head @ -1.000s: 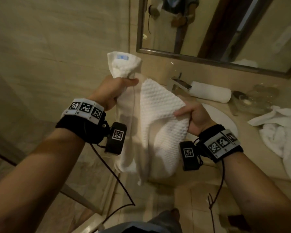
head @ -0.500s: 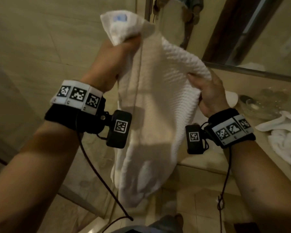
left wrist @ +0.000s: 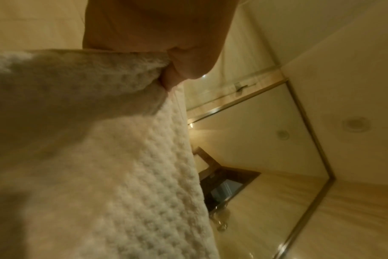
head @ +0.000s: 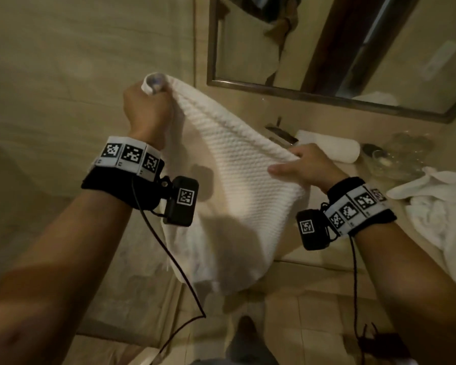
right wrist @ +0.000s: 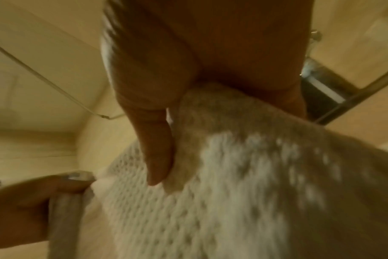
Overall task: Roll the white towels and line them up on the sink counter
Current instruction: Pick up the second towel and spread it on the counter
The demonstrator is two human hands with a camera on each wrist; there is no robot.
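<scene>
A white waffle-weave towel (head: 237,191) hangs in the air in front of the sink counter (head: 334,248), stretched along its top edge between both hands. My left hand (head: 146,106) grips one top corner in a fist, high and to the left; the same towel (left wrist: 113,166) fills the left wrist view under that fist. My right hand (head: 303,164) pinches the other end of the top edge lower down, with the thumb (right wrist: 157,149) pressed on the cloth (right wrist: 233,184). One rolled white towel (head: 329,148) lies on the counter behind the faucet (head: 278,134).
A heap of loose white towels (head: 442,212) lies on the counter at the right. A glass tray with small items (head: 395,156) sits beside the rolled towel. A framed mirror (head: 327,48) hangs above. Beige tiled wall is at the left, tiled floor below.
Both hands have come down from their raised position and spread apart, the right one going lower and rightward. The towel's top edge is now pulled out straight between them.
</scene>
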